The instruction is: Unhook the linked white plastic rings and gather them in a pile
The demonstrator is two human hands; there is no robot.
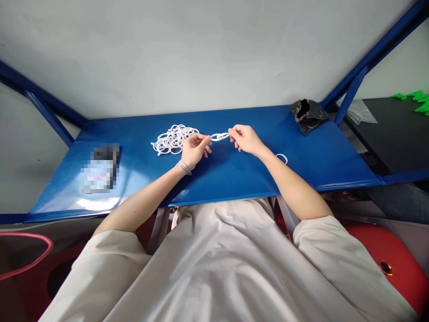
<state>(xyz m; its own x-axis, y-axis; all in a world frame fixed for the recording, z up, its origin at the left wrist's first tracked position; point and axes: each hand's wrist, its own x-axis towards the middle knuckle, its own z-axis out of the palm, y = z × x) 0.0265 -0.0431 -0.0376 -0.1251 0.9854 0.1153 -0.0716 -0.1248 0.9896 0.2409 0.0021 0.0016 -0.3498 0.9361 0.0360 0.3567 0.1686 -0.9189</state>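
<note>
Between my two hands, above the middle of the blue table [234,179], stretch white rings [220,136] that look linked or overlapping. My left hand [195,150], with a silvery bracelet at the wrist, pinches their left end. At the right end, the fingers of my right hand [246,137] are closed on the rings too. A tangled pile of white rings [172,139] lies just left of my left hand, which hides its right edge. One loose white ring [282,158] rests beside my right forearm, partly covered by it.
A crumpled black plastic bag [307,115] sits at the back right corner. A pixelated flat object [100,170] lies on the left. Blue frame bars rise at both sides, with a pale wall behind. Further right are a dark surface [389,134] and green pieces [417,98].
</note>
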